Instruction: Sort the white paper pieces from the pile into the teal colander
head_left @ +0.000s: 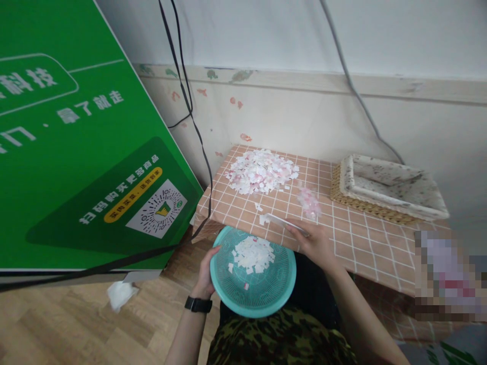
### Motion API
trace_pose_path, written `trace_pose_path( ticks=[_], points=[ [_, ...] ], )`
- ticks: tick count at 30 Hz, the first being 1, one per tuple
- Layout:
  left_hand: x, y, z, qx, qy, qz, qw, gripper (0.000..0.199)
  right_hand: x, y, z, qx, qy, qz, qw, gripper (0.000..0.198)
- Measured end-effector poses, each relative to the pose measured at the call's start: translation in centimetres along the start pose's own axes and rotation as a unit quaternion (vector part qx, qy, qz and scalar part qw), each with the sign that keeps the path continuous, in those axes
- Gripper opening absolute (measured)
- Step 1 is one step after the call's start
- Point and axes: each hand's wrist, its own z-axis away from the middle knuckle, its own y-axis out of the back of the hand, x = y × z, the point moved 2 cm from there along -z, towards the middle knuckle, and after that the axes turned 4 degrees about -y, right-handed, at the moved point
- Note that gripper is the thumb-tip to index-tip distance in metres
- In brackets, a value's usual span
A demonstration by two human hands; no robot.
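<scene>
A round teal plastic colander [218, 268] is tilted toward me at the table's front edge, with my left hand [206, 272] closed on its left side. Inside it lies a pile of small white paper pieces [254, 255], a few with red marks. My right hand [315, 242] is closed on a thin, flat white card-like piece [283, 221] low over the tabletop. At its far tip are a few loose white scraps [262, 219]. Farther back sits a larger heap of white and pinkish pieces [261, 171]. Near my right hand is a small pink-and-white cluster [309, 203].
A brown checked cloth [373, 248] covers the table against the wall. At the back right stands a cloth-lined wicker basket [388, 190]. A green panel [95, 152] rises on the left, with a black cable [205, 162] hanging beside it. White crumpled stuff [122, 295] lies on the floor.
</scene>
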Motion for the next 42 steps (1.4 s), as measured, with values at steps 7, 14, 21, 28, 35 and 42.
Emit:
trace_pose_path(
  ticks=[7,14,21,28,35,42],
  points=[
    [-0.2,0.2,0.1,-0.006,0.007,0.008,1.0,0.018,0.5,0.2,-0.4,0.045,0.002,0.039,0.998,0.022],
    [-0.1,0.3,0.1,0.0,0.005,0.0,1.0,0.018,0.5,-0.1,-0.3,0.017,-0.002,0.014,1.0,0.021],
    [-0.2,0.2,0.1,-0.011,-0.003,0.003,1.0,0.016,0.3,0.4,-0.6,0.056,-0.005,0.011,0.998,0.021],
    [-0.3,0.4,0.1,-0.017,0.008,-0.003,1.0,0.019,-0.3,-0.1,0.1,-0.013,0.008,-0.008,1.0,0.022],
    [-0.3,0.2,0.2,-0.019,0.01,0.002,1.0,0.018,1.3,0.5,-0.3,0.049,-0.041,0.021,0.998,0.023],
    [-0.4,0.3,0.2,-0.007,0.012,-0.005,1.0,0.02,-0.2,0.1,0.0,0.045,-0.019,0.01,0.999,0.023]
  ],
)
